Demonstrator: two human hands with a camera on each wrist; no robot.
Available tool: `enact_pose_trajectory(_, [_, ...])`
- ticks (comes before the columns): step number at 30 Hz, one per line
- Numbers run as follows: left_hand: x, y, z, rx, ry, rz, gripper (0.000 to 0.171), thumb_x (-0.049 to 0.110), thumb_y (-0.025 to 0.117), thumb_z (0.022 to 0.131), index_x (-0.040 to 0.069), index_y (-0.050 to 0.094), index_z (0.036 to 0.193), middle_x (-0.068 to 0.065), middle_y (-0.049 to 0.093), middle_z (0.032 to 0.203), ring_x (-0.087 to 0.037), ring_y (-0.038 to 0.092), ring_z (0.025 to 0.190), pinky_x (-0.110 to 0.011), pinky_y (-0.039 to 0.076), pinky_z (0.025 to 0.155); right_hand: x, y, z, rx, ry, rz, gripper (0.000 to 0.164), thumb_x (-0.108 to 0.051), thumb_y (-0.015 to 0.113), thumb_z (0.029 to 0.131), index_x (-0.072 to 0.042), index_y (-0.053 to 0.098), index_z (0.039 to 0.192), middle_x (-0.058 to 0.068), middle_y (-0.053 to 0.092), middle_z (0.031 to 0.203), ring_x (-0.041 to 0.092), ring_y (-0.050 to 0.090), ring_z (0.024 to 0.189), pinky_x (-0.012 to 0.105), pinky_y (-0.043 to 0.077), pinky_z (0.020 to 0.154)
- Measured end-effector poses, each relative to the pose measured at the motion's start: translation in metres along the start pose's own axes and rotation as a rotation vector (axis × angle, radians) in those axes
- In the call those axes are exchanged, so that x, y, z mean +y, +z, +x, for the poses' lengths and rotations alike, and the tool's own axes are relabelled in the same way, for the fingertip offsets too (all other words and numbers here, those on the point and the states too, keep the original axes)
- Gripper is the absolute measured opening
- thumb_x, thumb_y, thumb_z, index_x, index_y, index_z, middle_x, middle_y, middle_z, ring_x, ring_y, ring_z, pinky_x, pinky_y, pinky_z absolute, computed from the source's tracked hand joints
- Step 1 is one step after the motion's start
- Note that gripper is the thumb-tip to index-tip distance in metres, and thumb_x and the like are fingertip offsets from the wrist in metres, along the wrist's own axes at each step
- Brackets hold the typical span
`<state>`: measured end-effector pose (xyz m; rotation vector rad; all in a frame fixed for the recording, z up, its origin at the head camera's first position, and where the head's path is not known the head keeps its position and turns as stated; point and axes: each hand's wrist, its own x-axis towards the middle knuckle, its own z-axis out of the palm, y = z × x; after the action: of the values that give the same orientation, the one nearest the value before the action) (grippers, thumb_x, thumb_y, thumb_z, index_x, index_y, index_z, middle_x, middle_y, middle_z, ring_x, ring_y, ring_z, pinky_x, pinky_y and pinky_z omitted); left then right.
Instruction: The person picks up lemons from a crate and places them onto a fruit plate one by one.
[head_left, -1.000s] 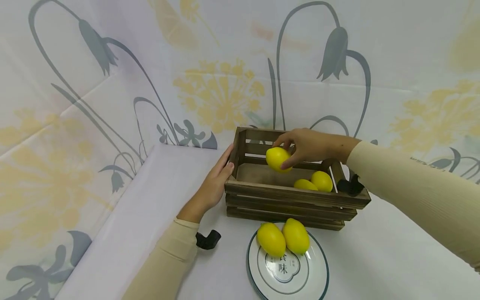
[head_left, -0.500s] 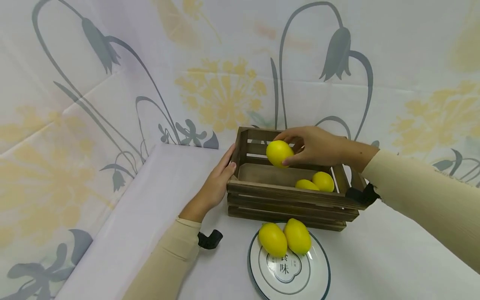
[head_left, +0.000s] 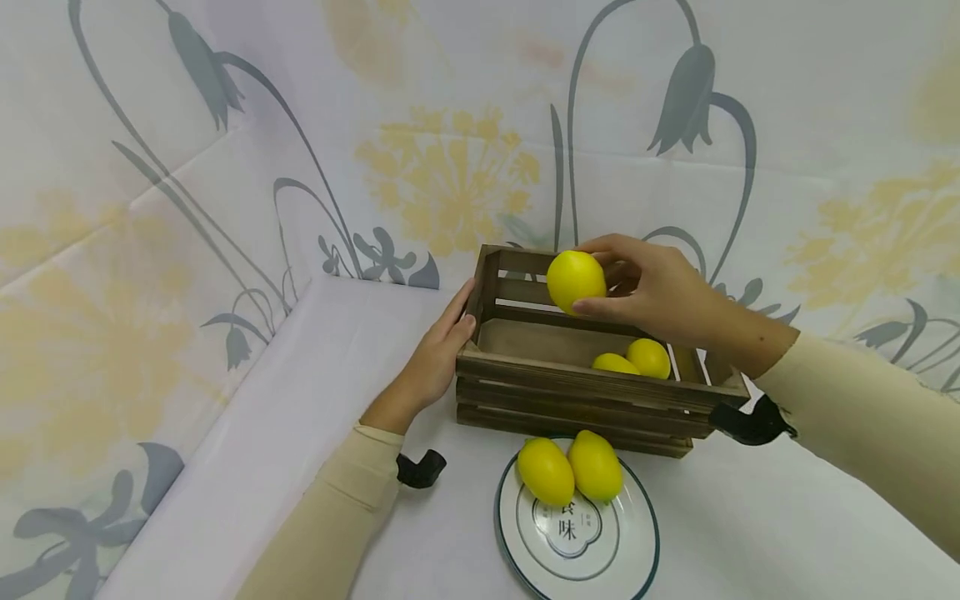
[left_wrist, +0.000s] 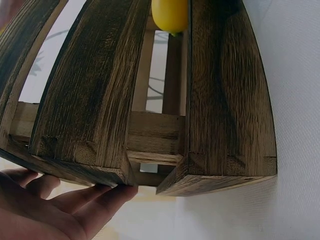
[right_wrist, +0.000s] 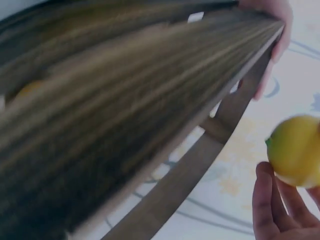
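My right hand (head_left: 660, 287) pinches a lemon (head_left: 575, 282) between thumb and fingers, over the slatted wooden crate (head_left: 570, 398). In the right wrist view the same lemon (right_wrist: 296, 151) shows its greenish tip, with fingers behind it. My left hand (head_left: 435, 358) lies along the crate's left end, its fingers nearly straight against the wood. The left wrist view has that hand (left_wrist: 65, 207) touching the ends of the slats. Two lemons, one a round yellow one (head_left: 648, 358) and one partly hidden by the front slat (head_left: 613, 363), lie inside at the right.
In front of the crate, a white plate (head_left: 615, 558) with a dark rim bears two lemons (head_left: 546, 472) side by side. A white cloth (head_left: 300, 400) covers the table. Behind stands a floral-printed fabric backdrop (head_left: 465, 183), close to the crate's back.
My right hand has raised the lemon from within the crate to about its back rim, shifting slightly right. My left hand has stayed at the crate's end.
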<state>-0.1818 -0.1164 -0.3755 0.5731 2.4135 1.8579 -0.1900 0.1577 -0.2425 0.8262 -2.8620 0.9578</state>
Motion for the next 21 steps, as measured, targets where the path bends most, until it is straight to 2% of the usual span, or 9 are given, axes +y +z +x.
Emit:
enact_pose_trajectory(5, [0.002, -0.001, 0.002, 0.003, 0.005, 0.011, 0.055, 0.033, 0.027, 0.110, 0.032, 0.011, 0.162, 0.009, 0.008, 0.168, -0.020, 0.011, 0.156, -0.052, 0.011, 0.126, -0.010, 0.003, -0.013, 0.075, -0.004, 0.055, 0.060, -0.025, 0.082, 0.084, -0.019, 0.056, 0.137, 0.006, 0.069, 0.118, 0.022, 0.070, 0.097, 0.014, 0.053, 0.078])
enact_pose_trajectory(9, [0.004, -0.002, 0.001, 0.001, -0.004, 0.018, 0.055, 0.034, 0.027, 0.110, 0.032, 0.010, 0.162, 0.009, 0.008, 0.168, -0.020, 0.011, 0.156, -0.051, 0.011, 0.126, -0.015, 0.006, -0.021, 0.115, -0.068, 0.053, 0.062, -0.023, 0.082, 0.084, -0.016, 0.054, 0.140, 0.008, 0.067, 0.121, 0.023, 0.071, 0.098, 0.011, 0.052, 0.080])
enact_pose_trajectory(13, [0.005, -0.002, 0.002, 0.013, 0.000, 0.022, 0.054, 0.034, 0.027, 0.110, 0.032, 0.011, 0.162, 0.009, 0.009, 0.168, -0.018, 0.009, 0.156, -0.051, 0.010, 0.126, -0.017, 0.009, -0.026, 0.168, -0.149, 0.061, 0.062, -0.014, 0.082, 0.083, -0.013, 0.055, 0.139, 0.008, 0.065, 0.123, 0.022, 0.072, 0.095, 0.010, 0.053, 0.082])
enact_pose_trajectory(21, [0.003, 0.000, 0.003, 0.000, 0.014, -0.012, 0.053, 0.031, 0.028, 0.109, 0.031, 0.016, 0.161, 0.008, 0.010, 0.168, -0.016, 0.010, 0.156, -0.047, 0.011, 0.126, -0.023, 0.015, -0.045, 0.230, -0.196, 0.117, 0.065, -0.006, 0.083, 0.081, -0.013, 0.055, 0.139, 0.005, 0.063, 0.124, -0.001, 0.068, 0.096, 0.011, 0.054, 0.081])
